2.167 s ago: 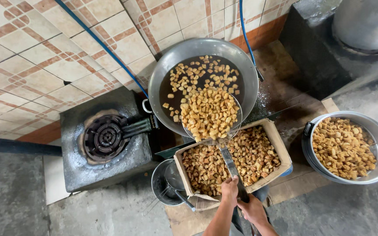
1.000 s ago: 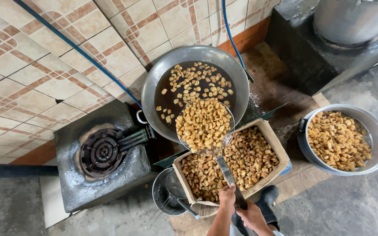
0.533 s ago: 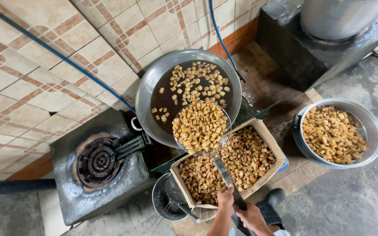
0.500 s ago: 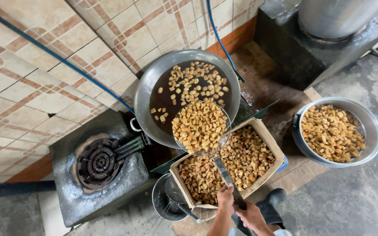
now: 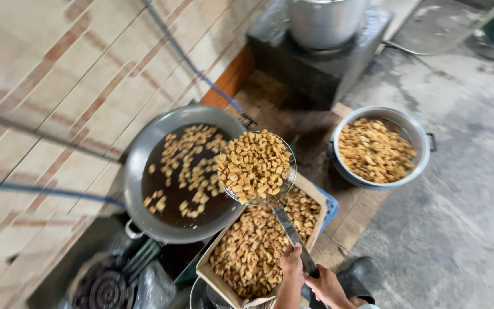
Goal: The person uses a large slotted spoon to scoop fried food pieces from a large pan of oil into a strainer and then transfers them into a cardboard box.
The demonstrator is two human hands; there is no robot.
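Note:
Both my hands grip the long metal handle of a round wire strainer [image 5: 257,167] heaped with golden fried pieces. My left hand [image 5: 291,269] sits higher on the handle, my right hand [image 5: 328,286] lower, near the bottom edge of the view. The strainer hangs over the right rim of a large grey wok [image 5: 144,153] of dark oil with fried pieces still floating in it. Just below the strainer is a cardboard box [image 5: 218,260] filled with the same fried pieces.
A metal basin [image 5: 415,129] full of fried pieces stands on the right on the concrete floor. A big steel pot [image 5: 324,20] sits on a dark stove at the top. A burner [image 5: 101,289] is at the lower left. A tiled wall with a blue hose [image 5: 192,64] runs behind.
The strainer has swung right, from over the wok's middle toward its right rim above the box. The camera view has tilted and shifted, so everything sits further right and is blurred.

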